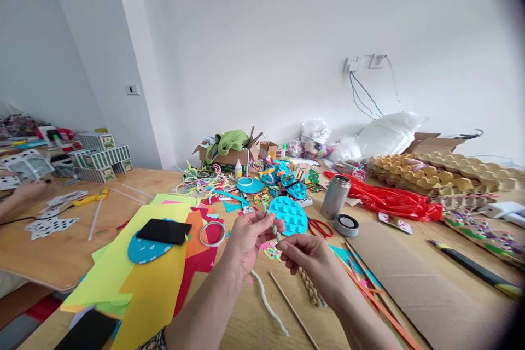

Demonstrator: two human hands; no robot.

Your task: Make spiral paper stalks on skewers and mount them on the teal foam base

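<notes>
My left hand [249, 236] pinches a pale green cord [276, 233] that looks knotted or twisted. The fingertips of my right hand [307, 254] are closed on the same cord, just below and to the right. Both hands are raised over the table's middle. A pale loose strand [268, 305] runs down below my left hand; whether it joins the held cord is hidden. Beside it lies a thin wooden stick [292, 308]. A tan braided cord [310, 288] is partly covered by my right hand. Just beyond my hands is a blue paper oval [288, 215] with a woven-looking surface.
Red-handled scissors [320, 227], a metal can [335, 197] and a tape roll [346, 225] stand right of centre. Coloured paper [158, 284] carries a black phone [164, 231] at left. Cardboard [410, 279] and a cutter knife [476, 269] lie right. Another person's hand [30, 191] is far left.
</notes>
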